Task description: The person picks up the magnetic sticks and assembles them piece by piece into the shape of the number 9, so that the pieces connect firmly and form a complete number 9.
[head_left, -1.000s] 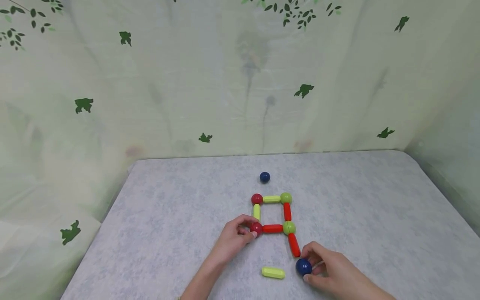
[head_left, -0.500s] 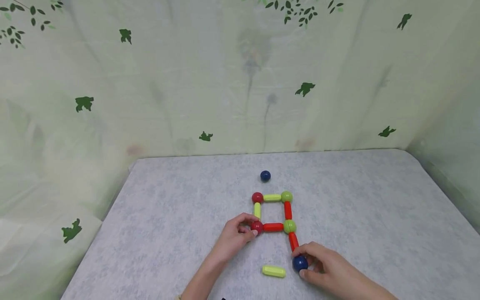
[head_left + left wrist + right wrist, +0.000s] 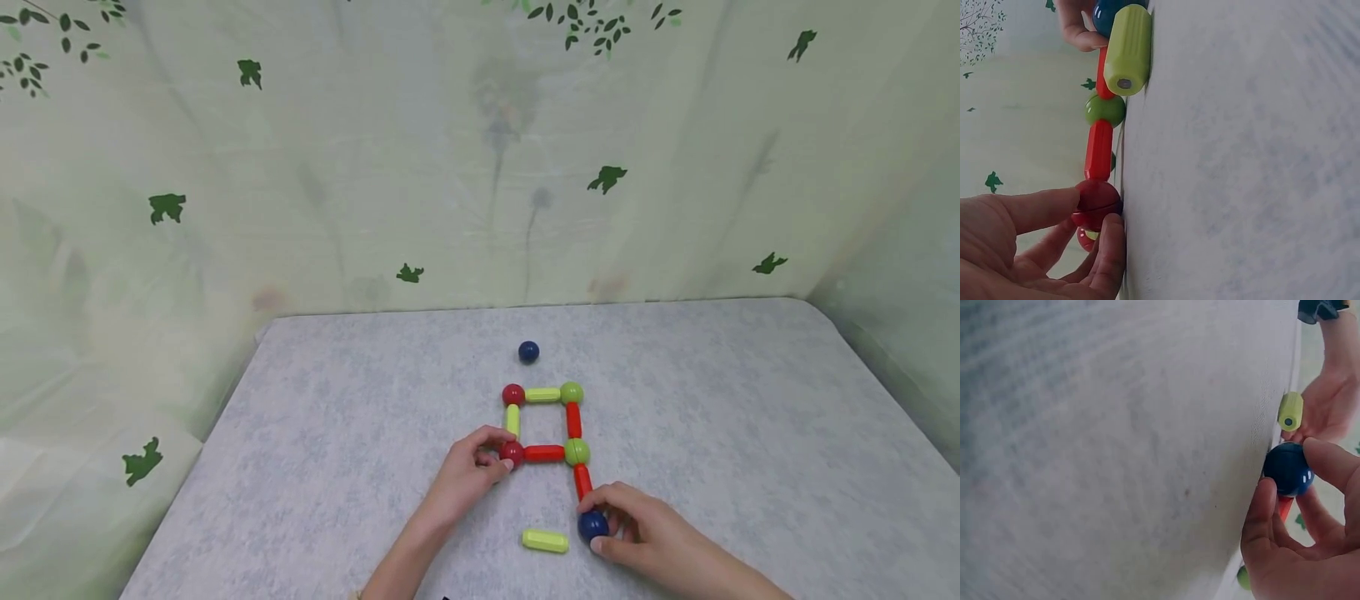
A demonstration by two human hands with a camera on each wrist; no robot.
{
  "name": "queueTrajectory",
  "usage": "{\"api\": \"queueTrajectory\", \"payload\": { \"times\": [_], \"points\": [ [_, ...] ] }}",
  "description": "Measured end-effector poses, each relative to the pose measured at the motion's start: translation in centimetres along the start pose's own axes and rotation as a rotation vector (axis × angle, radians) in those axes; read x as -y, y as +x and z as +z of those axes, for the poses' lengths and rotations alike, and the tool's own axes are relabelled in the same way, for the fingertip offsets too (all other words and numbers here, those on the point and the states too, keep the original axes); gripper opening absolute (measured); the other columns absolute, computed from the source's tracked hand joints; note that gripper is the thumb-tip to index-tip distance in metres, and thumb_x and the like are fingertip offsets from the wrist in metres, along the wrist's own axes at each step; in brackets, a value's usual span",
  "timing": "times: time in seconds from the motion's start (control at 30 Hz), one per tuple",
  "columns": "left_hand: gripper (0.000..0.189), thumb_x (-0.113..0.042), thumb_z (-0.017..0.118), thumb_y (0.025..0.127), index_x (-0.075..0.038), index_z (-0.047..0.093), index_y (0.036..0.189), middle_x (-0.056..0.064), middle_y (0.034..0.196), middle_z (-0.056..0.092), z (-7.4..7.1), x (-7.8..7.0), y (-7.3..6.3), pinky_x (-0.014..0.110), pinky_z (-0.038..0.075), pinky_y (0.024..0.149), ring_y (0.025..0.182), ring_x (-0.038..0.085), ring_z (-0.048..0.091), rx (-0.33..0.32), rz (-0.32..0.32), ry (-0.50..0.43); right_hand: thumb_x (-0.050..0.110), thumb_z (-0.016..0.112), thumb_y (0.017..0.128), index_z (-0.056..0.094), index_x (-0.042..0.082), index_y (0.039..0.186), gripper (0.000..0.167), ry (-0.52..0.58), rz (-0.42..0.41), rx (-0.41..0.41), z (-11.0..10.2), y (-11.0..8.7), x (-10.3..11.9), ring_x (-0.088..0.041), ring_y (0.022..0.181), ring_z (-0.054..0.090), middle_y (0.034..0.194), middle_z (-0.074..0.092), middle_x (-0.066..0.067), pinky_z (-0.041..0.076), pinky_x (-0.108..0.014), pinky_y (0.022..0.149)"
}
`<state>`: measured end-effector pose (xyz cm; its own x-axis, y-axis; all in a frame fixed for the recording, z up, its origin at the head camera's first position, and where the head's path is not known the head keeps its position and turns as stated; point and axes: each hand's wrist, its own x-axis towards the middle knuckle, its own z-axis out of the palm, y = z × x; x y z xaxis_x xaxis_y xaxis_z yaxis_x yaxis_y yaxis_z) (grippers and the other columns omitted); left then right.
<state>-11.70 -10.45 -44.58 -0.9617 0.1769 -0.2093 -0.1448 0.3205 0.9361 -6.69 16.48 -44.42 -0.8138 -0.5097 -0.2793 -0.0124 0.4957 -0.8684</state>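
Observation:
On the table lies a square of rods and balls, with red balls at its left corners and green balls (image 3: 577, 452) at its right ones. My left hand (image 3: 468, 472) pinches the near-left red ball (image 3: 1098, 205) between thumb and fingers. From the near green ball a red rod (image 3: 582, 482) runs toward me. At its near end my right hand (image 3: 637, 527) grips a dark blue ball (image 3: 592, 526), thumb on one side and fingers on the other. The left wrist view shows that red rod partly hidden behind a loose yellow-green rod (image 3: 1127, 50).
The loose yellow-green rod (image 3: 545, 541) lies between my hands, just left of the held blue ball. Beyond the square sits a second dark blue ball (image 3: 528, 352). A pale printed curtain (image 3: 450, 167) hangs along the far table edge.
My right hand has brought the blue ball left and slightly away from me, up to the red rod's near end. That rod has swung a little left. My left hand has stayed on the red ball.

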Motion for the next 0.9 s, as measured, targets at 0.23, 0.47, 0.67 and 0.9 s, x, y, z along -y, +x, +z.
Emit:
{"api": "queueTrajectory", "payload": {
  "times": [0.23,0.47,0.67,0.9],
  "points": [
    [0.023,-0.010,0.067,0.090,-0.014,0.064,0.112,0.004,0.110,0.057,-0.4,-1.7,-1.6,0.033,0.049,0.069,0.087,0.019,0.055,-0.083,0.036,0.170,0.031,0.073,0.089,0.060,0.025,0.120,0.034,-0.004,0.002,0.006,0.0,0.0,-0.2,-0.018,0.075,0.054,0.092,0.056,-0.001,0.046,-0.025,0.060],
    [0.013,-0.014,0.073,0.087,-0.017,0.068,0.098,-0.005,0.089,0.059,-0.1,-2.5,-3.9,0.028,0.047,0.066,0.079,0.016,0.055,0.147,0.078,0.282,0.031,0.069,0.093,0.058,0.025,0.122,0.032,0.050,-0.018,0.035,-0.2,-0.3,-0.5,-0.019,0.077,0.054,0.094,0.056,-0.003,0.045,-0.026,0.061],
    [0.027,-0.015,0.082,0.078,-0.022,0.070,0.101,-0.010,0.086,0.053,1.4,-1.4,-4.3,0.026,0.044,0.066,0.075,0.009,0.050,0.335,0.092,0.447,0.028,0.067,0.095,0.057,0.023,0.124,0.031,0.087,-0.024,0.057,-0.5,-0.3,-0.7,-0.019,0.079,0.054,0.096,0.056,-0.004,0.044,-0.026,0.062],
    [0.017,-0.009,0.077,0.083,-0.020,0.068,0.094,-0.013,0.084,0.048,2.5,-0.9,-3.9,0.023,0.044,0.068,0.072,0.004,0.048,0.378,0.140,0.567,0.025,0.066,0.096,0.057,0.022,0.125,0.031,0.089,-0.028,0.056,-0.2,-0.1,-0.7,-0.018,0.077,0.053,0.094,0.055,-0.003,0.044,-0.026,0.061]
  ]
}}
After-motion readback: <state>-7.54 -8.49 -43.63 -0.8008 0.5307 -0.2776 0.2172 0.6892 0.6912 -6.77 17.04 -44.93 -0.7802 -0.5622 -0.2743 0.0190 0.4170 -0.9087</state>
